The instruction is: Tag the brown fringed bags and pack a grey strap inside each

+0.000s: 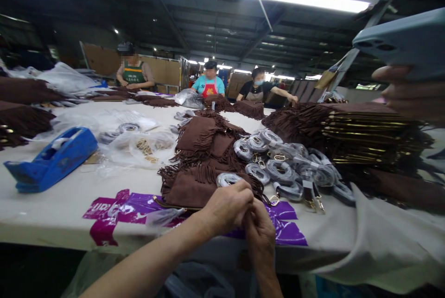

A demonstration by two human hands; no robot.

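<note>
My left hand [231,203] is closed in a pinch over the front edge of the table. My right hand [260,228] is pinched against it, fingertips meeting. Whatever they grip is hidden by the fingers. Just behind my left hand lies a coiled strap in clear wrap [227,179], on a brown fringed bag [193,189] with a zipper along its near edge. More brown fringed bags [196,135] overlap behind it. To the right of my hands is a heap of wrapped coiled straps [283,170] with gold-coloured clasps.
A blue tape dispenser [57,159] stands at left, near clear plastic bags [139,147] holding gold-coloured hardware. Purple tape [135,207] covers the table's front edge. Fringed bags are stacked high [365,133] at right. Another person's hand holds a phone [403,41]. Several people work across the table.
</note>
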